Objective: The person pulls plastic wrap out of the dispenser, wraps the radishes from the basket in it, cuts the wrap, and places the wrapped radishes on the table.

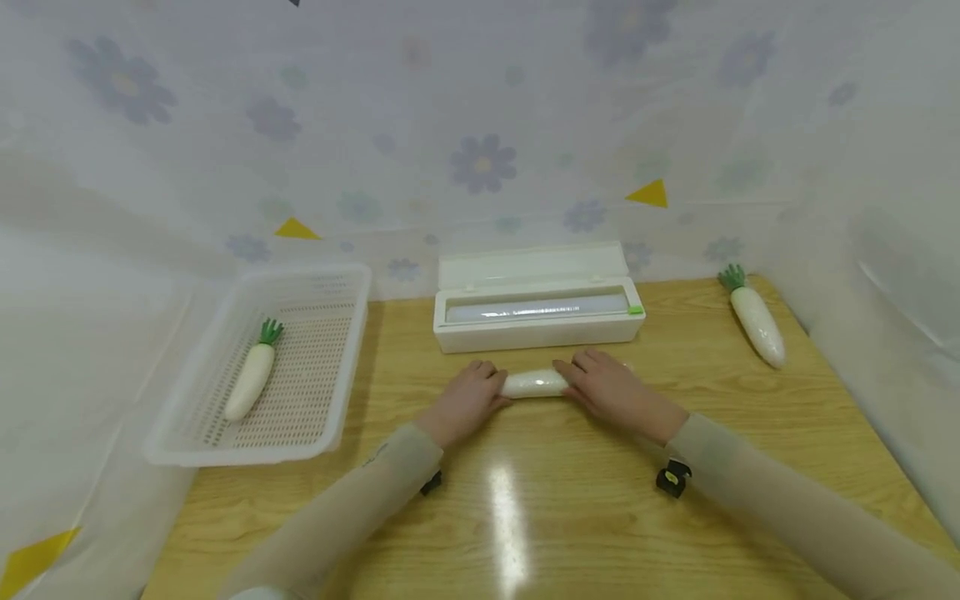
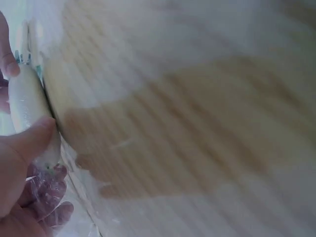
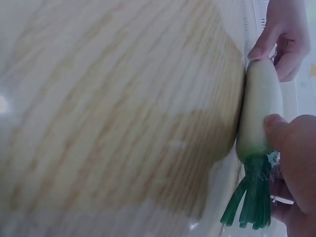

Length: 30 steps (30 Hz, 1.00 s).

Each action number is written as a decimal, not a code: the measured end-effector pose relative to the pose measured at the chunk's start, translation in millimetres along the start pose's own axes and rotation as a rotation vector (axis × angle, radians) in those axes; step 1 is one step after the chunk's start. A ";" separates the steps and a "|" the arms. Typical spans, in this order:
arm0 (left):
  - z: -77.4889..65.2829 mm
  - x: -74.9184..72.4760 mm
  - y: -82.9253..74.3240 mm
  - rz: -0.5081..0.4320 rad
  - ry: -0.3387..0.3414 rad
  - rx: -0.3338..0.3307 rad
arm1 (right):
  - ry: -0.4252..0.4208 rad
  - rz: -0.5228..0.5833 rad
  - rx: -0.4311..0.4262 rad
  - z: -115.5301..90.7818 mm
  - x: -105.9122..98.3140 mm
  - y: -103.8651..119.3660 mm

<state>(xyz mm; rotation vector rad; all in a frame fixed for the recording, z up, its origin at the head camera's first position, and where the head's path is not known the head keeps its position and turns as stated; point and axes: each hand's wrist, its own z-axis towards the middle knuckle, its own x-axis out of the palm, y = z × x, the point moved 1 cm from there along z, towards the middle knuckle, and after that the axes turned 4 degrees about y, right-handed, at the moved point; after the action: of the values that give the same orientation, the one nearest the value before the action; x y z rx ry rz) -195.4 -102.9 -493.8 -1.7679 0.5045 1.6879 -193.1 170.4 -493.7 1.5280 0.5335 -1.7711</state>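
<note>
One table [image 1: 600,525] bears three radishes [image 1: 534,384], one gripped by left hand [image 1: 467,400] and right hand [image 1: 615,392].

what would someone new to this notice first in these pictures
Probably the shiny film-wrapped radish in the middle of the table, gripped near its ends by the left hand and right hand. Just beyond it sits the open white box with a pale roll inside. A green-topped radish lies in the white basket at left, and another radish lies at the table's far right.
</note>
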 end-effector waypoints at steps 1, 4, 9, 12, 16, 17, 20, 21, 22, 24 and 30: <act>0.4 -1.0 -0.9 -0.013 0.004 -0.009 | -0.011 0.010 0.000 0.1 -1.1 1.1; 1.5 -5.7 -3.6 -0.081 0.017 -0.041 | -0.030 0.011 -0.001 1.0 -3.9 3.8; 1.6 -8.7 -3.9 -0.147 0.010 -0.058 | 0.005 -0.102 0.002 3.5 -1.4 4.0; 1.3 -7.3 -2.4 -0.138 0.002 -0.031 | 0.020 -0.127 0.005 4.5 0.1 2.3; 0.2 -6.2 -0.2 -0.158 -0.021 0.003 | 0.014 -0.064 0.009 3.9 -1.1 -1.9; -0.4 -5.7 0.3 -0.160 -0.025 0.010 | 0.011 -0.046 0.008 3.0 -1.5 -3.0; -3.2 -4.6 1.6 -0.174 -0.036 0.033 | 0.009 -0.019 -0.007 0.0 -2.9 -4.2; -4.6 -4.1 2.1 -0.179 -0.039 0.043 | 0.013 -0.010 -0.010 -1.5 -3.5 -4.1; -6.3 -3.6 2.6 -0.187 -0.038 0.053 | 0.016 0.006 -0.010 -3.0 -4.0 -3.9; -9.4 -3.1 3.5 -0.201 -0.033 0.081 | 0.027 0.044 -0.006 -6.2 -5.0 -3.5; -14.5 -3.3 7.5 -0.236 0.044 0.132 | 0.048 0.162 0.016 -10.9 -8.8 -5.4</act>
<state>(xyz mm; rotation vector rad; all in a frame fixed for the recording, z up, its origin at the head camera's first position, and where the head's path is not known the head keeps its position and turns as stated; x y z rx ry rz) -189.9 -118.6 -492.3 -1.6999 0.3991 1.4243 -189.6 183.9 -488.2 1.5819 0.4076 -1.6231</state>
